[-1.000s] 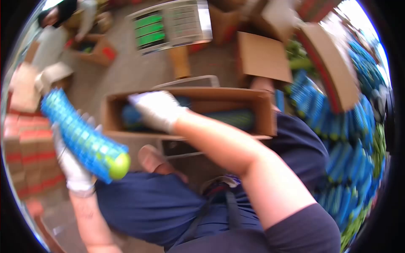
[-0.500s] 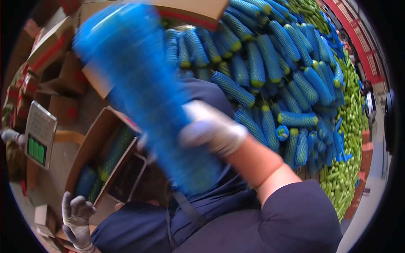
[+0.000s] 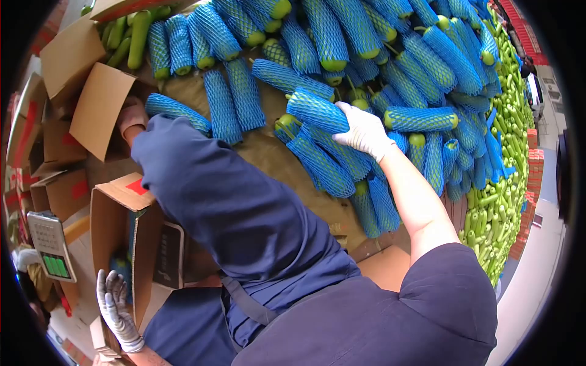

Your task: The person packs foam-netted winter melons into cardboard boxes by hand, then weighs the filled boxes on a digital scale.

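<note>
My right hand [image 3: 365,130], in a white glove, is closed around one end of a green gourd in a blue foam net [image 3: 317,110]. That gourd lies on top of a heap of similar netted gourds [image 3: 320,165]. Down at the lower left, my left hand [image 3: 117,308], also gloved, has its fingers spread and holds nothing. It is beside an open cardboard box [image 3: 146,256]. Part of a blue-netted gourd [image 3: 120,266] shows inside the box; the rest of the inside is hidden.
A digital scale with a green display [image 3: 56,266] stands at the left, near another person's sleeve. Open cartons [image 3: 73,67] line the upper left. Bare green gourds [image 3: 503,152] are piled at the far right. My bent leg [image 3: 226,201] crosses the middle.
My right hand, which held a netted gourd blurred by motion over my lap, is now out at the heap. My left hand stays spread near the box. The view has shifted.
</note>
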Motion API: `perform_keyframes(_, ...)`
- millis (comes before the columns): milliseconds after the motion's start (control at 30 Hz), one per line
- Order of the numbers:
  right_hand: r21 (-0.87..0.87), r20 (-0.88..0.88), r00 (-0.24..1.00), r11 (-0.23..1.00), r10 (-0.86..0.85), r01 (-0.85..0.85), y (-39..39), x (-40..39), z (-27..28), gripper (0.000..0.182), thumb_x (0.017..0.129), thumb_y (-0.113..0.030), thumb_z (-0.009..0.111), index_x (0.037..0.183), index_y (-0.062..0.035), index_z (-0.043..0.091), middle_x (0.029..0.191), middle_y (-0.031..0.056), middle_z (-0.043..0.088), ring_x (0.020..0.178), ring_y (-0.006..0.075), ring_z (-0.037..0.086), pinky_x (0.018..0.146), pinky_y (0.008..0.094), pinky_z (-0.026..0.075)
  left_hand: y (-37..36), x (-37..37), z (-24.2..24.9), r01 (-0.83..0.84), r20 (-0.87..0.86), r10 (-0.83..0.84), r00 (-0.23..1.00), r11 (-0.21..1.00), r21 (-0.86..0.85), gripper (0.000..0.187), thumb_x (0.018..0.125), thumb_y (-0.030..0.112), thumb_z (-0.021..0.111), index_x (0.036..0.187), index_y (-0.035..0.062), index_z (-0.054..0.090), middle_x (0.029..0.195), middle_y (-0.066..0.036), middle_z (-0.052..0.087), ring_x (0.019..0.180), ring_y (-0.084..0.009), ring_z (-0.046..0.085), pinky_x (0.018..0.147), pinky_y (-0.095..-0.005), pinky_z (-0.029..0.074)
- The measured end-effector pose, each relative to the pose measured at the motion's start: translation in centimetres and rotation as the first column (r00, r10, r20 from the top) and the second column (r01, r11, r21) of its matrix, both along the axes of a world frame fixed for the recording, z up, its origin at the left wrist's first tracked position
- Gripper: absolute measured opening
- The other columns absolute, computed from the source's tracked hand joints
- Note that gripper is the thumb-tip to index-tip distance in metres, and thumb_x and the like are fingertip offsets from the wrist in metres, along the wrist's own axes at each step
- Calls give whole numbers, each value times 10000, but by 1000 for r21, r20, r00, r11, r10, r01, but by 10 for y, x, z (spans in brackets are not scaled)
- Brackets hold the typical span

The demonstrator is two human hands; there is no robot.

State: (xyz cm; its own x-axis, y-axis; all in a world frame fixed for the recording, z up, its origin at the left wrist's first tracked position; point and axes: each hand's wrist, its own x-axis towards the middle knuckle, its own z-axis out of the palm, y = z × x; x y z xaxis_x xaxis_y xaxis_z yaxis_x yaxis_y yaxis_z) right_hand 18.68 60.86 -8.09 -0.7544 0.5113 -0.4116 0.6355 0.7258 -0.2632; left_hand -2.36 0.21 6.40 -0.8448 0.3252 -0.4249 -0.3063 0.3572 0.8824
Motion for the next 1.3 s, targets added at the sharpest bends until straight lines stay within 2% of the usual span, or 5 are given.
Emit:
perform_keyframes(433, 521, -343, 897, 851, 280, -66, -10, -26, -29, 634, 769, -315, 721, 1304, -51, 507, 1186, 161, 576, 1083, 339, 579, 908, 454, 479, 32, -1, -4, 53, -13, -54, 998, 998, -23, 649, 981, 374, 497, 1485, -1, 334, 1365, -165, 526, 1263, -263, 518, 1101, -404, 349)
perform_keyframes(800, -222, 162, 979, 962, -122, 157, -99, 19, -59, 636, 706, -289, 761, 1222, -6, 518, 1047, 204, 643, 1024, 327, 640, 889, 411, 510, 9, -12, 8, 229, -117, -236, 965, 971, -69, 640, 998, 376, 485, 1488, -6, 330, 1415, -176, 490, 1297, -274, 488, 1138, -419, 318)
perform_keyframes(1000, -971, -63, 854, 228, -516, 66, -78, -40, 110, 795, 686, -451, 786, 1276, 12, 520, 1037, 104, 648, 896, 217, 664, 830, 361, 533, -43, -15, 32, -60, -279, 33, 960, 994, -90, 492, 1025, 214, 475, 1447, -26, 392, 1357, -163, 546, 1259, -232, 523, 1113, -357, 359)
perform_keyframes(1233, -635, -601, 772, 462, 208, -619, -273, -236, 213, 593, 702, -223, 777, 1216, -8, 575, 1092, 144, 661, 913, 225, 671, 798, 366, 541, -62, -15, 33, -174, -358, 155, 921, 985, -21, 463, 1012, 210, 518, 1419, -1, 455, 1277, -106, 601, 1152, -167, 577, 1047, -305, 408)
perform_keyframes(1300, 112, -828, 116, 364, 549, -925, -361, -277, 173, 561, 711, -240, 775, 1191, -42, 565, 1065, 209, 640, 1025, 359, 626, 900, 407, 495, -84, -10, 41, -245, -387, 253, 887, 967, 69, 451, 987, 182, 579, 1395, 9, 489, 1249, -94, 611, 1153, -152, 567, 1038, -289, 408)
